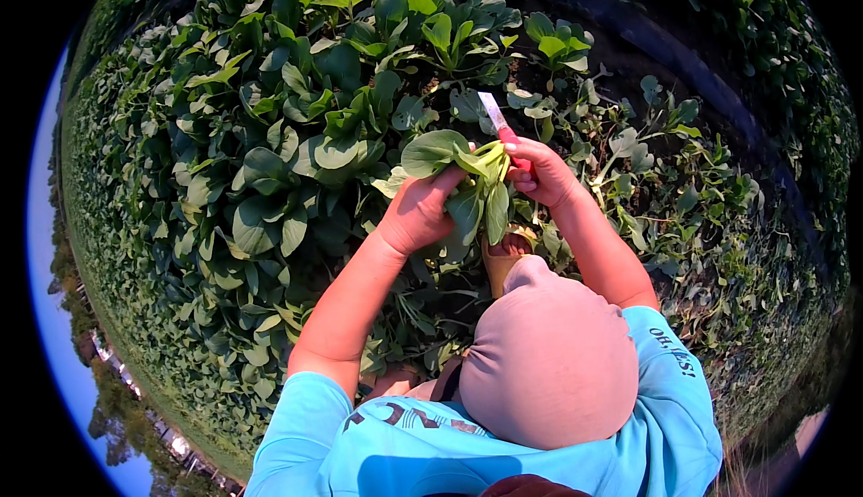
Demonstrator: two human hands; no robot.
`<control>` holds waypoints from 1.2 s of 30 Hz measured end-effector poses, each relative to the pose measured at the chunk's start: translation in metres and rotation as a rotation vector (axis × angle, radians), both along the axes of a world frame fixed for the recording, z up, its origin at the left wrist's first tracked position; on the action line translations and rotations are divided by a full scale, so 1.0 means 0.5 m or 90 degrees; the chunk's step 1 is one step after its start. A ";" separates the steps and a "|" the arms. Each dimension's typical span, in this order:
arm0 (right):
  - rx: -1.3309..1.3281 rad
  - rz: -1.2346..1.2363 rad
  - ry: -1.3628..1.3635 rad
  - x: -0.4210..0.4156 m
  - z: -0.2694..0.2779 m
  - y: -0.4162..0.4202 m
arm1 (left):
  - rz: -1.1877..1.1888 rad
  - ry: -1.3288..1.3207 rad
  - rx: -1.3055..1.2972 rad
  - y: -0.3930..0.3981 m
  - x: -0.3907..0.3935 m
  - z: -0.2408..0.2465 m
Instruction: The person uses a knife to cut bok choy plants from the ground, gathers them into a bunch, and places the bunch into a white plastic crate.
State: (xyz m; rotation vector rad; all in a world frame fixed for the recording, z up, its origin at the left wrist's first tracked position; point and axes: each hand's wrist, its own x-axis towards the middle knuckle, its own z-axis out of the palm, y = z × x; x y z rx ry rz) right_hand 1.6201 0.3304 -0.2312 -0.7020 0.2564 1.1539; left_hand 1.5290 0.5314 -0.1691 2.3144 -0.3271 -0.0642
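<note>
My left hand (pixel 421 210) grips a leafy green plant (pixel 495 210), probably bok choy, by its leaves. Its broad leaves spread over my fingers and hang below them. My right hand (pixel 549 173) is closed around the red handle of a small knife (pixel 494 113). The blade points up and away from me, above the plants. My right thumb and fingertips are against the plant's pale stems, close to the base of the blade. Leaves hide part of my left fingers.
Dense leafy greens (pixel 270 180) fill the ground at left and ahead. Cut or wilted leaves (pixel 647 187) litter the right side. Below my hands are a bent knee in beige cloth (pixel 553 362) and a foot in yellowish footwear (pixel 499 271). A dark furrow (pixel 674 59) curves along the right.
</note>
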 end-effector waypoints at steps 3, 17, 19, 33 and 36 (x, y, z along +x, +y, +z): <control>-0.045 -0.044 -0.048 0.021 -0.001 -0.025 | -0.026 0.031 -0.026 0.004 0.001 0.003; -0.045 -0.108 -0.313 -0.012 0.096 -0.008 | 0.098 0.426 -0.535 -0.037 0.110 0.053; -0.109 -0.063 -0.270 -0.001 0.072 -0.022 | 0.122 0.475 -0.582 -0.046 0.130 0.039; -0.477 -0.056 -0.490 0.117 -0.104 0.061 | 0.173 0.304 0.279 -0.002 0.419 -0.056; -0.570 -0.007 -0.620 0.137 -0.102 0.086 | 0.226 0.315 0.167 0.037 0.407 -0.075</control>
